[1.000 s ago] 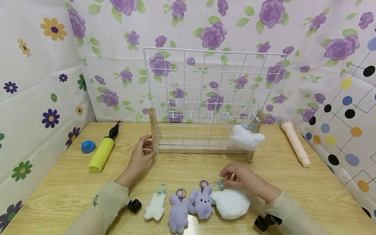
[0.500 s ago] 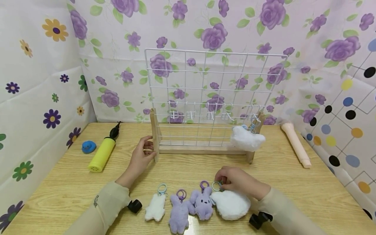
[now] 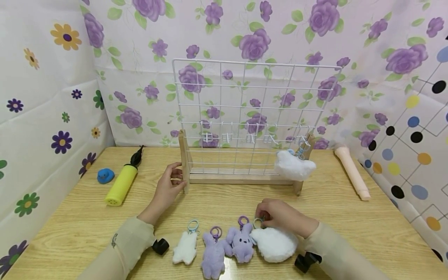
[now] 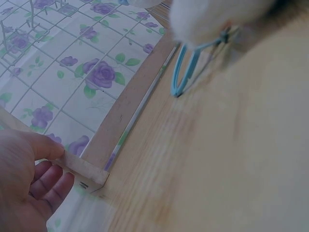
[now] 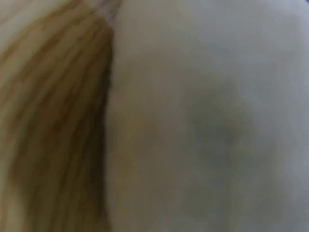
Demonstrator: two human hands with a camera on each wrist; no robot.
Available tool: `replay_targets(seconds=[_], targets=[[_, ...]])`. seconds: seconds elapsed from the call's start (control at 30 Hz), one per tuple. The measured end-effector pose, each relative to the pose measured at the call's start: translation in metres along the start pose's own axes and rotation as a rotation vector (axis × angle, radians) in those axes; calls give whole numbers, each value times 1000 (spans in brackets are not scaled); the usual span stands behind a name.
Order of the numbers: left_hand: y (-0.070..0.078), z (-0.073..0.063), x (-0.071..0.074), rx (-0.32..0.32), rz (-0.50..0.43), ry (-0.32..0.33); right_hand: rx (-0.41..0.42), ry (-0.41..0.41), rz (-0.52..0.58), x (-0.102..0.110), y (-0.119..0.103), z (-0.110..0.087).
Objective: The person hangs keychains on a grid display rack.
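My left hand point(image 3: 169, 186) holds the left wooden foot point(image 3: 184, 163) of a white wire grid rack point(image 3: 241, 83); in the left wrist view the thumb lies on the wood and the fingers curl beside it. My right hand point(image 3: 285, 216) pinches the light-blue key ring point(image 3: 257, 223) of a white plush keychain point(image 3: 274, 245) lying on the table; its clasp is hidden by the fingers. White plush point(image 5: 207, 121) fills most of the blurred right wrist view. Another white plush keychain point(image 3: 294, 165) hangs from the rack's rightmost hook.
Two purple plush keychains point(image 3: 212, 254) and a small white plush keychain point(image 3: 185, 247) lie left of my right hand. Several white hooks point(image 3: 250, 137) line the grid. A yellow pump point(image 3: 121, 184), blue toy duck point(image 3: 105, 175) and pale pink tube point(image 3: 351, 173) lie on the table's sides.
My right hand has moved slightly left and its fingers have closed on the white plush keychain's ring. The left hand stays on the rack's foot.
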State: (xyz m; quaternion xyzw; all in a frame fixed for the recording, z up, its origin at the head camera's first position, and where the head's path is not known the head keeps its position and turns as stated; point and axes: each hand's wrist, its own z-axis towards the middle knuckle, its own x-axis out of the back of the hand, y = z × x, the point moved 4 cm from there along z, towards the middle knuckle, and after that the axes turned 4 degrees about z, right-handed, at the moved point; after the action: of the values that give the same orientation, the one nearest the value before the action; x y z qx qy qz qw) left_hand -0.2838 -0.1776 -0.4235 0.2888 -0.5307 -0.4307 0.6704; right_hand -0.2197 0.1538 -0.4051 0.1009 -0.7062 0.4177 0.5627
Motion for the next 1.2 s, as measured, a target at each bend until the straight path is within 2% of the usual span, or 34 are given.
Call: replay_targets(seconds=[0.57,0.73,0.9,1.2], targets=[[0,-1,0,7,2,-3,11,43,28,-6,1,-3],[1,0,0,3,9,3,-3,30,50,-4,1,-3],[0,0,0,8,15,4,-31,19,96,-1,1,-4],[1,0,0,6,6,5,-38,58,124,12,0,-8]])
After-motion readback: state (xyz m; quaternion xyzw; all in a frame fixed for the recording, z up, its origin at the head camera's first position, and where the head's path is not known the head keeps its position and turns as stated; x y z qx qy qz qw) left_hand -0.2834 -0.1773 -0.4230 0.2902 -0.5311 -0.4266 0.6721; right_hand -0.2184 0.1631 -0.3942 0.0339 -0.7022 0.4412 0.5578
